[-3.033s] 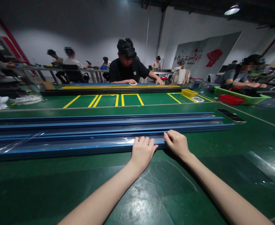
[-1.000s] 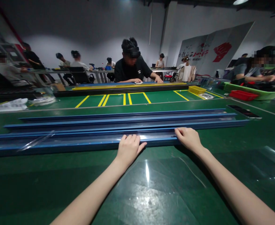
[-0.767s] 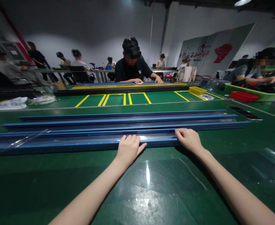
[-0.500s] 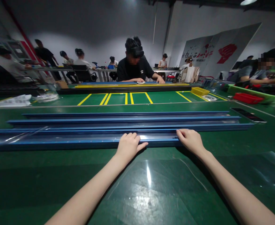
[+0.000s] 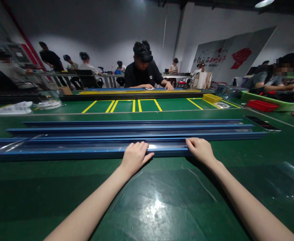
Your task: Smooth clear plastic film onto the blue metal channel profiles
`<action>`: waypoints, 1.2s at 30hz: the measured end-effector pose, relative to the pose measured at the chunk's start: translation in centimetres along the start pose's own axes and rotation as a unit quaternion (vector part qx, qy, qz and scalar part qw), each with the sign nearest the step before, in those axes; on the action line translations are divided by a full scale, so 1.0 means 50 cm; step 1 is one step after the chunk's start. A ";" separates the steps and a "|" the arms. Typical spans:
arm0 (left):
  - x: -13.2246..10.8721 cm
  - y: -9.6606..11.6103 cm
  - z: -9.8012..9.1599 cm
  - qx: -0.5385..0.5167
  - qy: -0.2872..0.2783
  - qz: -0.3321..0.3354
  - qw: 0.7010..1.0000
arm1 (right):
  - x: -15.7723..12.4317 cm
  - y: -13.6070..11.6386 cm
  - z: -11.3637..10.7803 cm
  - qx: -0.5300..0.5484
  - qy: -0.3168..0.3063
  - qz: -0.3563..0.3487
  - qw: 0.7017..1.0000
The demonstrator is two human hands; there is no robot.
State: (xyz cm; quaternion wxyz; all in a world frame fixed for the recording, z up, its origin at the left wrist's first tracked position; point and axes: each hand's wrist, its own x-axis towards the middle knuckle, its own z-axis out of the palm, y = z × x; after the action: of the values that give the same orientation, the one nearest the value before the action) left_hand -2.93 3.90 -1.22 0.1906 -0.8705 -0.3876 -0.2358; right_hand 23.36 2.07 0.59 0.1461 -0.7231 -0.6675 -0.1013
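Several long blue rails (image 5: 111, 134) lie side by side across the green table (image 5: 49, 187). The nearest blue rail (image 5: 61, 152) carries a shiny clear film on its top. My left hand (image 5: 134, 156) rests on this rail near its middle, fingers curled over the top edge and pressing on the film. My right hand (image 5: 201, 150) sits at the rail's right end, fingers bent over that end. A clear plastic sheet (image 5: 162, 201) lies flat on the table under my forearms.
A person in a black shirt (image 5: 143, 75) works at yellow and black rails (image 5: 136, 93) across the table. A yellow tray (image 5: 211, 98), a red tray (image 5: 261, 105) and a black phone (image 5: 262, 123) lie to the right. Other people sit at the far tables.
My left hand slid left along the nearest rail, away from the right hand, which stays at the rail's end. The view shifted slightly.
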 end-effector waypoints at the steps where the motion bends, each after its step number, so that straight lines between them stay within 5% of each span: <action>1: -0.001 0.000 0.000 0.003 0.001 0.001 1.000 | 0.000 0.000 0.000 0.001 0.000 -0.001 1.000; 17: -0.002 0.004 -0.006 0.020 0.030 -0.013 0.999 | -0.004 -0.001 0.002 -0.012 0.022 -0.020 0.999; 28: 0.000 0.002 -0.004 0.027 0.022 -0.012 0.999 | -0.032 -0.025 0.004 -0.049 0.181 -0.072 0.980; 36: 0.001 0.001 -0.002 0.016 0.031 -0.006 0.999 | -0.026 -0.088 0.008 0.001 0.158 -0.136 0.978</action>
State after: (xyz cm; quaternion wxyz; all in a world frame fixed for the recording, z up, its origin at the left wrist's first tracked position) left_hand -2.89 3.83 -1.11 0.2149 -0.8571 -0.3906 -0.2580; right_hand 18.87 1.28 0.08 0.2351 -0.6001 -0.7285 -0.2321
